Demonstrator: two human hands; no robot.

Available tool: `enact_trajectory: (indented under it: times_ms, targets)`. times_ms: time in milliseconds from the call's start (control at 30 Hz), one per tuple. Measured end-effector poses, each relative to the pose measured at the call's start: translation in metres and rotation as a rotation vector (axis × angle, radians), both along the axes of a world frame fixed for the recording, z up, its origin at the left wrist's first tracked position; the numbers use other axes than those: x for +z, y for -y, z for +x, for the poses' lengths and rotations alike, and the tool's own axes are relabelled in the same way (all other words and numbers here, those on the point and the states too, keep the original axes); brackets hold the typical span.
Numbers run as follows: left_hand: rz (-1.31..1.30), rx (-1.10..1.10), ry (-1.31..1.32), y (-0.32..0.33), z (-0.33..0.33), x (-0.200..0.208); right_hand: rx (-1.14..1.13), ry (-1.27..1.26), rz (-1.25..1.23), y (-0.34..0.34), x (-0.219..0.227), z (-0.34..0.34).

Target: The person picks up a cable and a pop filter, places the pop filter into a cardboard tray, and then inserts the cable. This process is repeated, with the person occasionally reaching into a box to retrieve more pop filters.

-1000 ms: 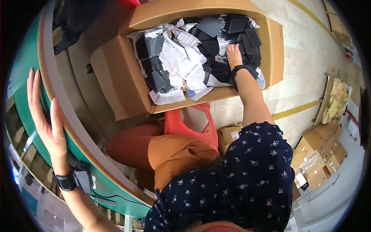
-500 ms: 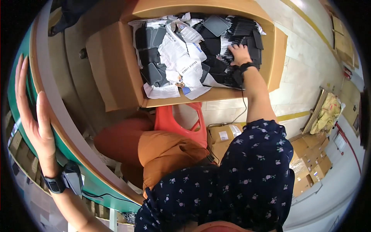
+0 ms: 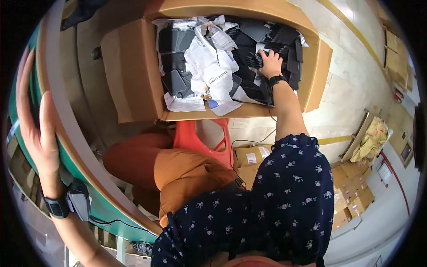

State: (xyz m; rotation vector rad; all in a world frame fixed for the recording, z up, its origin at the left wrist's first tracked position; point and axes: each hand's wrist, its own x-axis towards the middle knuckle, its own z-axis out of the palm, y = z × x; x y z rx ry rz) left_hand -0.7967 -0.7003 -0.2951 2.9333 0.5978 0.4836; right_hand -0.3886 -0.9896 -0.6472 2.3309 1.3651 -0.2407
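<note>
My left hand (image 3: pixel 41 138) lies stretched out on the green tabletop (image 3: pixel 36 58), its thumb apart from the fingers and nothing in it. A dark device is strapped to that wrist. My right hand (image 3: pixel 270 66) reaches into a large cardboard box (image 3: pixel 129 75), fingers spread over black flat plastic pieces (image 3: pixel 251 60). It touches them from above; the undersides of its fingertips are hidden. Rows of similar thin pieces (image 3: pixel 282 35) stand packed at the box's right side. Torn printed paper (image 3: pixel 213 75) covers the middle, with more dark pieces (image 3: pixel 175 82) on the left.
A red plastic stool (image 3: pixel 200 142) stands below the box, close to my legs. Smaller cartons (image 3: pixel 251 155) sit on the floor beside it, and a cable runs from my right wrist. Stacked cartons (image 3: pixel 353 196) and a yellowish cloth bundle (image 3: pixel 371 140) are at the right.
My right hand has shifted slightly left within the box, off the right-hand rows toward the middle pieces. The left hand has slid a little forward along the table.
</note>
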Motion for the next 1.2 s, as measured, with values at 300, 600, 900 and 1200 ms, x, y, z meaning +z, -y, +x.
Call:
enact_trajectory:
  times_ms: [300,600,900,1200]
  targets:
    - [0.073,0.060,0.090,0.006,0.018,-0.002,-0.317,-1.313,0.884,-0.069,0.045,-0.070]
    - [0.183,0.363,0.060,0.004,0.018,-0.023,-0.734,-2.663,0.975,-0.047,0.188,-0.135]
    - [-0.439,0.342,0.251,0.044,-0.002,-0.021,-0.451,-2.508,0.972,-0.064,0.304,-0.220]
    - [-1.228,0.045,1.041,0.216,-0.193,0.038,-0.147,-2.271,0.240,-0.085,0.388,-0.370]
